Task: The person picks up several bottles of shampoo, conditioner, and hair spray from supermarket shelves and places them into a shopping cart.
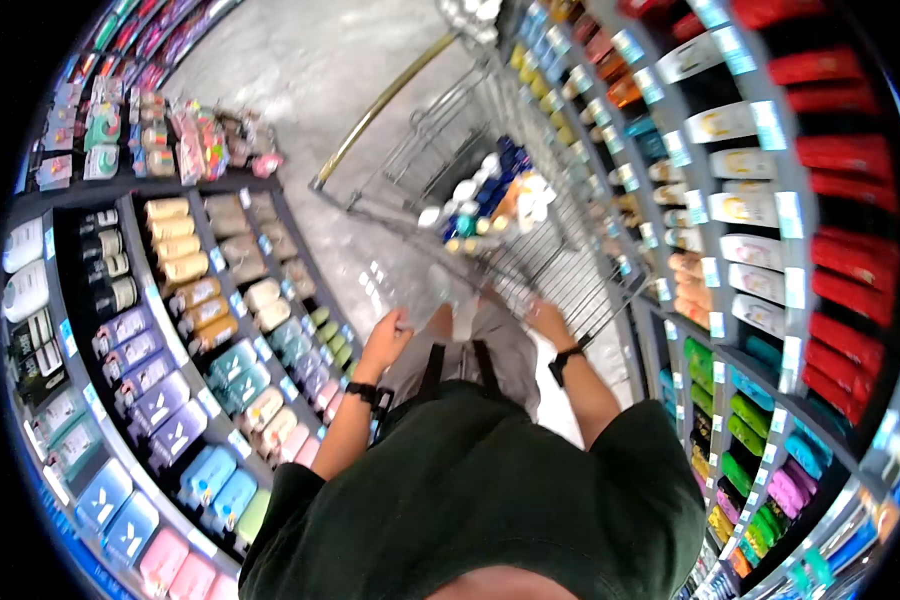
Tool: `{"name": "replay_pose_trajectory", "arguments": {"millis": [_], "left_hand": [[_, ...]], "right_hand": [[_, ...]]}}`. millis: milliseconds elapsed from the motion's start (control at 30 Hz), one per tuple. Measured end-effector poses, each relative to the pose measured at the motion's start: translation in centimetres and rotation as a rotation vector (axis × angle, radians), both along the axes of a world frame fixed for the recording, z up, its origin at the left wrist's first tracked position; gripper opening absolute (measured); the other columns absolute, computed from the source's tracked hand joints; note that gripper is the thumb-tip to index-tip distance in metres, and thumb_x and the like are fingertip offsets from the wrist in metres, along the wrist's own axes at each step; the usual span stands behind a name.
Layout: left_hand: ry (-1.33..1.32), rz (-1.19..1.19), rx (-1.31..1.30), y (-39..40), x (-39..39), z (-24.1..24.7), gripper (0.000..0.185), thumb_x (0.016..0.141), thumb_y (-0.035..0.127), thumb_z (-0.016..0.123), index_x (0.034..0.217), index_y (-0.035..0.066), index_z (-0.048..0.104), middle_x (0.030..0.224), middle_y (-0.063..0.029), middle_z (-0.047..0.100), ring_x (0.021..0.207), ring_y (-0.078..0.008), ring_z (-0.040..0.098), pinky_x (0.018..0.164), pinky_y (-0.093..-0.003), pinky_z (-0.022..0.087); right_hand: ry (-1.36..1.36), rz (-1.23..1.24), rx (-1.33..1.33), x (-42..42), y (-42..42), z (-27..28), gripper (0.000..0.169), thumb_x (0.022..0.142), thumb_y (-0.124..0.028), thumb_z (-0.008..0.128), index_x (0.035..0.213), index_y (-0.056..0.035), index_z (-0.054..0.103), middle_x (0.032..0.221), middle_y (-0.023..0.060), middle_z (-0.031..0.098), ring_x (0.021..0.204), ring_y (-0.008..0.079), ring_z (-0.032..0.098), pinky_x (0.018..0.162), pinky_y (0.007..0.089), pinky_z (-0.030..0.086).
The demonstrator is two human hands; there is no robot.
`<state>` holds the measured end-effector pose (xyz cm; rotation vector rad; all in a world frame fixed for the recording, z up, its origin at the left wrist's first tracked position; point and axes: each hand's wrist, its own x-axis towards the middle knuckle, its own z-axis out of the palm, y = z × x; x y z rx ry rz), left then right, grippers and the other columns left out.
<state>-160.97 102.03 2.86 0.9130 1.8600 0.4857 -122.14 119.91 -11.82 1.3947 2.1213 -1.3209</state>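
My left hand [388, 339] hangs in front of my body on the left, its fingers loosely bent and nothing seen in it. A wire shopping cart [604, 289] stands ahead of me and to the right. Along the cart's near edge is my right hand [547, 315]; whether its fingers grip the wire is too blurred to tell. Inside the cart lies a heap of goods: dark blue packs [504, 176] with white tops, a white and orange item [526, 201] and a small teal item [465, 225]. The cart's gold-coloured handlebar [382, 109] points away from me.
Shelves of bottles and pouches, purple packs [166, 409] among them, line my left. A tall shelf of red packs [844, 262] and white bottles [746, 208] rises close on the right. Small hanging goods [202, 142] are at the far left. Grey shiny floor [330, 202] runs between.
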Motion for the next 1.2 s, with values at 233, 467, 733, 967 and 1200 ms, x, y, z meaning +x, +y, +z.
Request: {"name": "replay_pose_trajectory", "arguments": {"millis": [233,467,733,967,1200], "left_hand": [[0.057,-0.179,0.174,1.5,-4.0,-2.5,0.047,0.086,0.025,0.074,0.125,0.002,0.062,0.112,-0.0211,0.068,0.100,-0.0370,0.069,0.085,-0.0444,0.055],[-0.021,-0.194,0.264,3.9,-7.4,-4.3,0.048,0.086,0.022,0.074,0.129,0.005,0.064,0.109,-0.0150,0.072,0.087,-0.0303,0.070,0.082,-0.0425,0.057],[-0.002,-0.270,0.304,3.4,-9.3,-3.6,0.049,0.083,0.022,0.075,0.128,0.007,0.065,0.100,-0.0121,0.073,0.079,-0.0259,0.070,0.076,-0.0402,0.057],[0.005,-0.423,0.287,7.4,-10.6,-2.8,0.049,0.085,0.024,0.076,0.130,0.007,0.065,0.112,-0.0176,0.075,0.095,-0.0273,0.075,0.080,-0.0405,0.058],[-0.010,-0.433,0.510,18.5,-7.7,10.4,0.039,0.091,0.015,0.073,0.128,0.005,0.065,0.111,-0.0155,0.074,0.092,-0.0256,0.072,0.080,-0.0378,0.058]], "right_hand": [[0.129,-0.475,0.139,2.7,-7.3,3.7,0.035,0.086,-0.023,0.073,0.113,-0.0007,0.072,0.086,0.0105,0.072,0.079,0.0222,0.068,0.075,0.0374,0.055],[0.245,-0.884,-0.017,1.5,-8.7,9.1,0.036,0.086,-0.016,0.076,0.117,0.0014,0.072,0.087,0.0121,0.076,0.073,0.0181,0.072,0.068,0.0326,0.056],[0.278,-1.192,0.050,3.0,-11.6,9.8,0.027,0.090,-0.015,0.071,0.112,0.0013,0.071,0.080,0.0104,0.074,0.066,0.0189,0.070,0.064,0.0351,0.055],[0.212,-0.995,0.899,1.9,-4.8,15.0,0.016,0.093,-0.007,0.061,0.105,-0.0002,0.071,0.074,0.0120,0.067,0.066,0.0204,0.067,0.062,0.0346,0.053],[0.560,-0.923,1.600,0.9,17.4,46.7,0.019,0.096,-0.010,0.070,0.113,-0.0006,0.070,0.085,0.0070,0.069,0.072,0.0158,0.062,0.066,0.0314,0.051]]}}
